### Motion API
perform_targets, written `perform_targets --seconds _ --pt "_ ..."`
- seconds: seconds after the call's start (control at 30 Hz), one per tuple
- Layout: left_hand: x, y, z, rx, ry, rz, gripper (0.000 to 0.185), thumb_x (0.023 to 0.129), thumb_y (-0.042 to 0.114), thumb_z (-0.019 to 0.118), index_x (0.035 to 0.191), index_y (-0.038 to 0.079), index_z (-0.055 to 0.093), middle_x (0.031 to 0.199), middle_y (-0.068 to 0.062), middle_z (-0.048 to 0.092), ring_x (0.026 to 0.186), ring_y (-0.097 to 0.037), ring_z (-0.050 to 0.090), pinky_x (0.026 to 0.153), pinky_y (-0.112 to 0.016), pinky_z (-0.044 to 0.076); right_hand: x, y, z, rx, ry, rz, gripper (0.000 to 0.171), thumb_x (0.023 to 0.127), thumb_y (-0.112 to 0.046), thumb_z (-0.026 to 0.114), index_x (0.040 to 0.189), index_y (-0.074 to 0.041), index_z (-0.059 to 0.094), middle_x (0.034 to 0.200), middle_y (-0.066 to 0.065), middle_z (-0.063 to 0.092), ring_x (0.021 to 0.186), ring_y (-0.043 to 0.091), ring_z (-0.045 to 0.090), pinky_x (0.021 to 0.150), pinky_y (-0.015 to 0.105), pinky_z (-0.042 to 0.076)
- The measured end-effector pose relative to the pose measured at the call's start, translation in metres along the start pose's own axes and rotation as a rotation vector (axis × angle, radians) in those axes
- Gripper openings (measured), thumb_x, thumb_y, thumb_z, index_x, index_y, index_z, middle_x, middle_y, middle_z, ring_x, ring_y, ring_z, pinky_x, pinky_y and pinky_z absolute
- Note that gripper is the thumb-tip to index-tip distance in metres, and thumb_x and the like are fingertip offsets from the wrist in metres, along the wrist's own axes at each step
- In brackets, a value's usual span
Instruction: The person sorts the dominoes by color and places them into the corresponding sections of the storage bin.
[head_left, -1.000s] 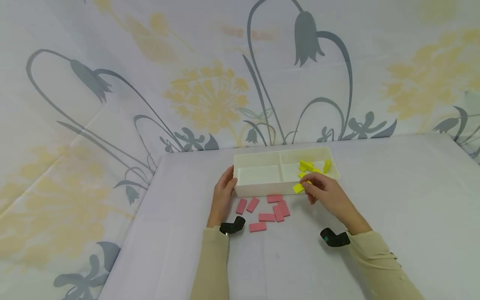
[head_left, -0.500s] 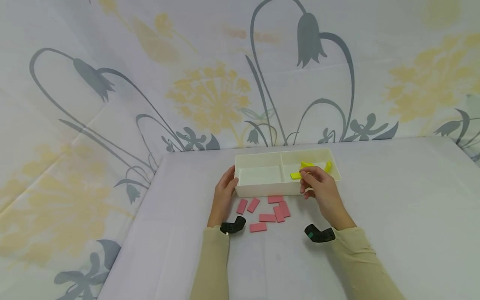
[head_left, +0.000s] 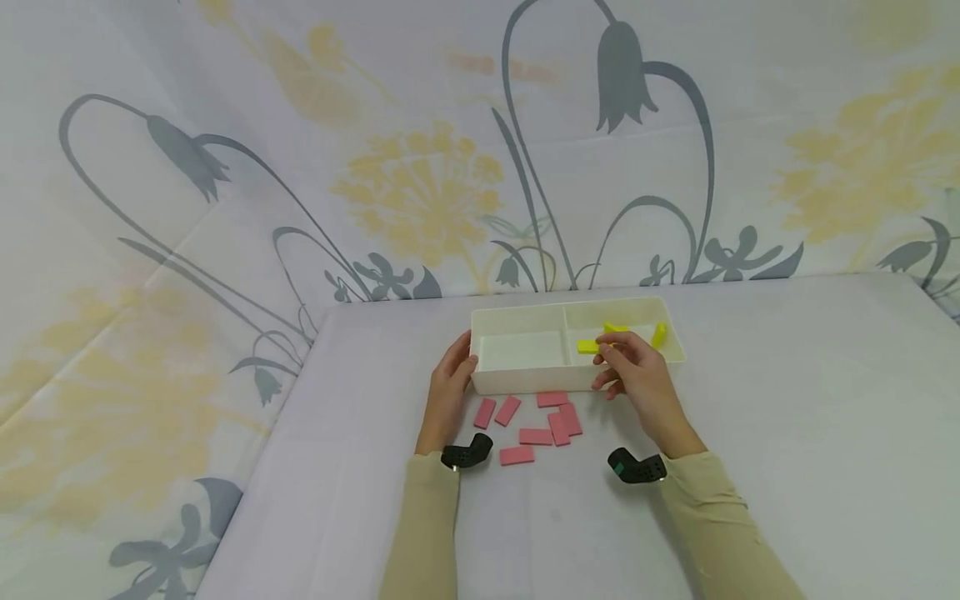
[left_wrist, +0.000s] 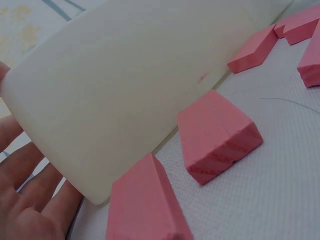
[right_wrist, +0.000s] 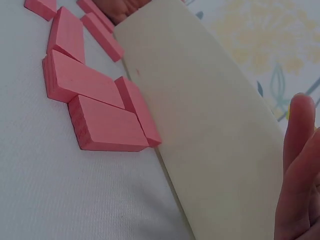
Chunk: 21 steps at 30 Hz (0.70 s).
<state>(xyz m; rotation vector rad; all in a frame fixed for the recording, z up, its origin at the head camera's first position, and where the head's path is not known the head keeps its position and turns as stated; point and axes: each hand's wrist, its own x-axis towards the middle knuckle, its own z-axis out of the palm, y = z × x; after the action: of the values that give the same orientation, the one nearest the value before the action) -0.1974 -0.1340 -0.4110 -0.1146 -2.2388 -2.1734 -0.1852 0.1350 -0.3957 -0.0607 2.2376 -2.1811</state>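
Table (head_left: 787, 400) and tray (head_left: 525, 382) same as a second ago; tray sits between the hands, left hand (head_left: 448, 392) still flat against its left end wall, fingers straight, bracing it, holding nothing. Left wrist view shows that palm (left_wrist: 30, 210) on the tray corner, pink blocks (left_wrist: 217, 135) just beside the tray's near wall. Main change: right hand (head_left: 633, 375) has gone up from the table edge in front of the tray to over the tray's right compartment, fingers pinching one yellow block (head_left: 588, 346), which sticks out leftward from the fingertips, above the compartment near the divider. A second ago that block was low, at the tray's near wall; now it is over the rim, not yet let go. Other yellow blocks (head_left: 658, 335) lie in the same compartment beyond the right hand. Pink blocks (head_left: 536, 421) unmoved, on the table between the two wrists, nearer than the tray. Judgement: yellow sorting almost done, pinks untouched, left compartment holds nothing.
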Motion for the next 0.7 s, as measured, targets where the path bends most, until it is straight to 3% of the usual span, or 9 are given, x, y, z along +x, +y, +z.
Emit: perform_targets --seconds 0.2,0.37,0.53,0.7 --pt "0.005 -0.013 -0.002 -0.003 0.007 0.01 0.043 0.094 0.022 0.046 0.136 0.018 0.038 0.137 0.0 0.038 0.125 -0.017 0.035 0.098 -0.035 0.033 0.002 0.004 0.002 0.003 0.035 0.004 0.032 0.09 -0.031 0.051 0.113 -0.007 0.051 0.087 0.011 0.055 0.062 0.022 0.063 0.052 0.026 0.049" --pt "0.002 -0.004 -0.001 0.006 0.004 0.018 0.044 0.094 0.02 0.045 0.137 0.014 0.036 0.139 -0.004 0.037 0.126 -0.022 0.033 0.099 -0.038 0.031 0.001 0.004 0.006 -0.042 0.067 -0.008 0.033 0.091 -0.032 0.05 0.114 -0.009 0.051 0.091 0.011 0.054 0.062 0.024 0.063 0.051 0.027 0.049" --pt "-0.001 0.003 0.0 0.006 -0.006 0.023 0.045 0.094 0.02 0.044 0.137 0.01 0.035 0.139 -0.007 0.035 0.127 -0.025 0.032 0.099 -0.039 0.031 0.001 0.003 0.01 -0.18 0.094 0.03 0.03 0.092 -0.03 0.048 0.115 -0.01 0.05 0.094 0.01 0.054 0.063 0.024 0.064 0.052 0.038 0.049" --pt "0.006 -0.013 -0.003 0.029 0.012 0.036 0.045 0.094 0.023 0.045 0.137 0.014 0.036 0.138 -0.005 0.037 0.126 -0.023 0.034 0.098 -0.039 0.033 0.001 0.004 0.011 -0.327 0.088 0.032 0.027 0.092 -0.028 0.048 0.114 -0.011 0.05 0.098 0.009 0.056 0.064 0.025 0.064 0.054 0.034 0.05"
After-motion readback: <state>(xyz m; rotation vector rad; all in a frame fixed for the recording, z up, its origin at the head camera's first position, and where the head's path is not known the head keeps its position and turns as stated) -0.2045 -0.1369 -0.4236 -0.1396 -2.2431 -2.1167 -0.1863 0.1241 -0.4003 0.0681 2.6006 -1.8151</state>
